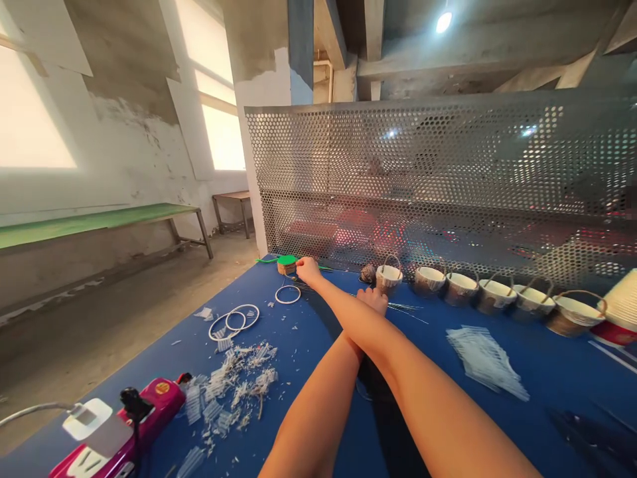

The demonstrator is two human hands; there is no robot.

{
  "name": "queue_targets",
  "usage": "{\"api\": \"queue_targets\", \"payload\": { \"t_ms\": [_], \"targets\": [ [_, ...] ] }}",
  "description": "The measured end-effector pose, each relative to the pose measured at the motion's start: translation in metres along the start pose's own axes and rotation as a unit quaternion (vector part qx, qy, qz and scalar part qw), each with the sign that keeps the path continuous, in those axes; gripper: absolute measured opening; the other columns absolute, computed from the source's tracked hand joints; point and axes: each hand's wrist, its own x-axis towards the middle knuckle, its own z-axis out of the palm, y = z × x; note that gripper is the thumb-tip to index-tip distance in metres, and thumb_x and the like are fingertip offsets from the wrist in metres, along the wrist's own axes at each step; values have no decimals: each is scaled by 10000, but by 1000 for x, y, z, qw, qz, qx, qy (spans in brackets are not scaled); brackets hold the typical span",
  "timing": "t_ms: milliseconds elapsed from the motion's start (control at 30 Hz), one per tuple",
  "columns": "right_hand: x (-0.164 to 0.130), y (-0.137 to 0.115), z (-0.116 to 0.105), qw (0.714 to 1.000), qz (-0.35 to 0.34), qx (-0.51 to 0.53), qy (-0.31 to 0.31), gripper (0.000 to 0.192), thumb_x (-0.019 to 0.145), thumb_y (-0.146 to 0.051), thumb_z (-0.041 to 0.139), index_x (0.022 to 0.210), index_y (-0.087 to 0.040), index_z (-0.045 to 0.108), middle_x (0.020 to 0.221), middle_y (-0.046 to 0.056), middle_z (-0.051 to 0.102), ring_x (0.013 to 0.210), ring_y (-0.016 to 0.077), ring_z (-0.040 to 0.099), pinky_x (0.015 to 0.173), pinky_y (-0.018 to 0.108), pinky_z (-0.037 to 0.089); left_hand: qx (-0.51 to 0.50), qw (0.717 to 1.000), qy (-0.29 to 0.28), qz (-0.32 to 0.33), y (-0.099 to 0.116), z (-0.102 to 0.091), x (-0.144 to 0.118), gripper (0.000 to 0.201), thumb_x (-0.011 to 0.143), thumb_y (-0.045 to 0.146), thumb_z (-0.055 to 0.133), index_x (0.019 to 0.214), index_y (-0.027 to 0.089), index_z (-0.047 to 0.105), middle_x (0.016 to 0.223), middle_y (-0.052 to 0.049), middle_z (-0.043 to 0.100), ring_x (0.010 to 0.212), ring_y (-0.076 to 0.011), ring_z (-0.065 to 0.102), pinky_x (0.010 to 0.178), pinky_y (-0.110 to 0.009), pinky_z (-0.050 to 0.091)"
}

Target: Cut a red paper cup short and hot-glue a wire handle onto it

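Observation:
My forearms cross, the right one over the left. My right hand (307,269) is at the far left edge of the table, fingers pinched together beside a brown roll (286,269) with a bright green top (287,259). What the fingertips hold, if anything, is too small to make out. Thin green strands stick out on both sides of the roll. Farther right, my left hand (373,301) is closed over a bundle of thin wires (405,308), whose ends show past the knuckles. A small handled bucket (389,279) stands just behind it, beside a ball of brown twine (367,273).
Several similar handled buckets (462,289) line the back right, ending at stacked white cups (622,302). Clear strips (488,362) lie at right. White rings (288,295), plastic scraps (239,378) and a pink power strip (159,398) are at left. A perforated metal panel (438,179) rises behind the table.

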Motion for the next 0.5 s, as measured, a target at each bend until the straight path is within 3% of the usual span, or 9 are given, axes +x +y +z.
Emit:
{"api": "queue_targets", "payload": {
  "t_ms": [500],
  "targets": [
    [-11, -11, 4, 991, -81, -67, -81, 287, 945, -325, 577, 1192, -180, 588, 1218, 81, 597, 1014, 216, 618, 851, 410, 536, 8, 1000, 16, -3, -1, -4, -6, 329, 916, 325, 577, 1200, 159, 571, 1208, -94, 603, 1029, -222, 617, 862, -438, 537]
  ]
}}
